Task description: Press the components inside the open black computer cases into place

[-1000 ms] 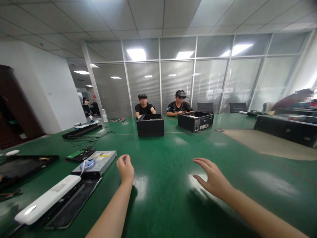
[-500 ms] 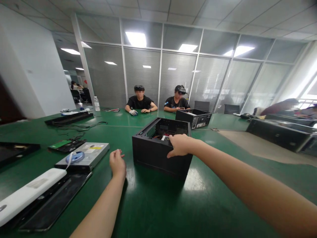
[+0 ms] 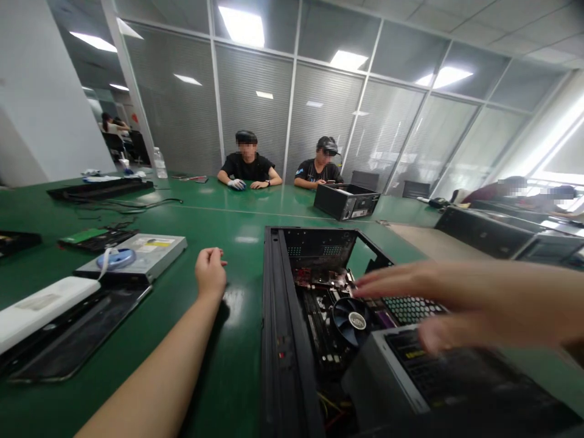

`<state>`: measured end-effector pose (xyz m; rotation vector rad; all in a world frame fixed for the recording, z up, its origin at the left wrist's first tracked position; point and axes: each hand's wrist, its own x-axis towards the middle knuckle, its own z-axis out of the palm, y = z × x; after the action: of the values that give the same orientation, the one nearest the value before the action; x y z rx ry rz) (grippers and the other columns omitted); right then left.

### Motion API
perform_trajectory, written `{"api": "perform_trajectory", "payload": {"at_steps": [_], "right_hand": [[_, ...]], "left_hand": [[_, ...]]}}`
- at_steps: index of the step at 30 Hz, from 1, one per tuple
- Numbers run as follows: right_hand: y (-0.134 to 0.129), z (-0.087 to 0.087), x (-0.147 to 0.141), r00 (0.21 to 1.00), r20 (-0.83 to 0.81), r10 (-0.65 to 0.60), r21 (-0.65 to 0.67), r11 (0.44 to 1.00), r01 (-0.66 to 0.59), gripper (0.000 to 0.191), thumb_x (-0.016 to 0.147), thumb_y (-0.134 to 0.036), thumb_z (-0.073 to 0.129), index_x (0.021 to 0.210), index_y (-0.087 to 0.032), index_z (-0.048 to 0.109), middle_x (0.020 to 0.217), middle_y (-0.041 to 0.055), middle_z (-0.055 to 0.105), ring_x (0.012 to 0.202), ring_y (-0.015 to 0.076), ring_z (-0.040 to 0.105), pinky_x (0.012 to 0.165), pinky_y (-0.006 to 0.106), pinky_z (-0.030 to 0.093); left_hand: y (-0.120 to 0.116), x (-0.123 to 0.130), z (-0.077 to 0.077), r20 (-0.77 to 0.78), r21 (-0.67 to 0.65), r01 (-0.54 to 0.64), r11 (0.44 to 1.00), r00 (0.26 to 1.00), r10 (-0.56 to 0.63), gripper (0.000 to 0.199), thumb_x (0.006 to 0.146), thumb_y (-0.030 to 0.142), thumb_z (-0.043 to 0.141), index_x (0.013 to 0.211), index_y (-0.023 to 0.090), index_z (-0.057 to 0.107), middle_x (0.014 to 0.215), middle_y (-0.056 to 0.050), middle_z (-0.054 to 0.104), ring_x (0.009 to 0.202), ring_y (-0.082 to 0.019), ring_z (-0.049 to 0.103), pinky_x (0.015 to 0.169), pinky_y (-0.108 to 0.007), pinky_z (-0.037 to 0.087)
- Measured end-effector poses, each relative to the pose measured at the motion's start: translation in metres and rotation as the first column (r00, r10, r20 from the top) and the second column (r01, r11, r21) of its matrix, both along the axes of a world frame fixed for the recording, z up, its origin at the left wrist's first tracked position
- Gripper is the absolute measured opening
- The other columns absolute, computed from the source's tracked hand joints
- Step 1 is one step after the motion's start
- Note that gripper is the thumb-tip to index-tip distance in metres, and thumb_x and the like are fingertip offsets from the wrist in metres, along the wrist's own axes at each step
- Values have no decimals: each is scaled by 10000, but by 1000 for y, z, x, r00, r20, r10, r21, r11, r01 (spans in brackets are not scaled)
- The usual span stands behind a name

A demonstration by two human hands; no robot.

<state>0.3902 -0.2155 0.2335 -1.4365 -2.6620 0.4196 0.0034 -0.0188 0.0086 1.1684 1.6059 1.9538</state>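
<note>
An open black computer case stands close in front of me, its inside facing up. My right hand is over it, fingers stretched out and a little blurred, with nothing visible in it. Below that hand is the grey power supply; whether they touch I cannot tell. Further in are a round cooling fan and the memory slots of a mainboard. To the left of the case, my left hand is curled closed at the green table; the inside of its fingers is hidden.
On the left are a silver disc drive with a blue ring on it, a white power strip and a black panel. Two people sit across the table. Another black case stands at the far side.
The case has turned and come nearer, so its inside now shows. My right hand has left its front wall and spread its fingers. My left hand stays curled.
</note>
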Motion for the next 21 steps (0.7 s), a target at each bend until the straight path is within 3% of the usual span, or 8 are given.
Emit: {"api": "perform_trajectory", "payload": {"at_steps": [3, 6, 9, 11, 16, 21], "right_hand": [[62, -13, -31, 995, 80, 55, 116, 991, -64, 487, 782, -507, 682, 1169, -211, 685, 1120, 64, 705, 1068, 305, 655, 964, 425, 485], [117, -53, -59, 961, 278, 16, 175, 982, -66, 417, 709, -359, 766, 1063, -149, 698, 999, 130, 724, 921, 313, 697, 841, 413, 529], [142, -92, -72, 891, 454, -10, 126, 991, -53, 572, 663, -412, 803, 1147, -145, 660, 995, 176, 720, 871, 340, 706, 717, 408, 550], [146, -107, -74, 856, 517, 8, 87, 994, -62, 670, 661, -482, 799, 1220, -158, 624, 999, 180, 717, 875, 353, 707, 689, 410, 552], [146, -118, -73, 858, 514, -10, 149, 986, -78, 580, 684, -344, 798, 1200, -146, 623, 1034, 194, 700, 879, 350, 709, 711, 412, 559], [150, -102, -78, 819, 571, 54, 153, 973, -171, 312, 814, -129, 611, 1124, -116, 641, 998, 191, 706, 918, 316, 713, 734, 386, 562]], "left_hand": [[-5, 6, 3, -88, -31, 37, 999, 995, -40, 230, 854, 400, 517, 871, 183, 590, 803, 3, 619, 631, -131, 592, 579, -243, 453], [-5, 8, 6, -191, -43, 63, 997, 979, -70, 235, 854, 409, 528, 890, 184, 588, 782, 7, 609, 646, -145, 600, 621, -264, 464], [-3, 10, 6, -297, -36, 85, 996, 950, -92, 244, 857, 421, 535, 904, 187, 589, 807, 1, 613, 679, -156, 605, 676, -285, 474], [-1, 12, 5, -341, -43, 105, 994, 933, -114, 252, 856, 428, 539, 908, 188, 597, 825, -7, 617, 703, -163, 605, 695, -292, 475], [2, 19, 3, -359, -51, 141, 989, 921, -150, 242, 836, 411, 559, 896, 181, 605, 828, -14, 616, 704, -164, 582, 699, -293, 468], [-1, 20, 4, -382, -77, 136, 988, 911, -155, 212, 822, 385, 568, 895, 188, 600, 840, -7, 613, 724, -160, 573, 706, -286, 461]]}}
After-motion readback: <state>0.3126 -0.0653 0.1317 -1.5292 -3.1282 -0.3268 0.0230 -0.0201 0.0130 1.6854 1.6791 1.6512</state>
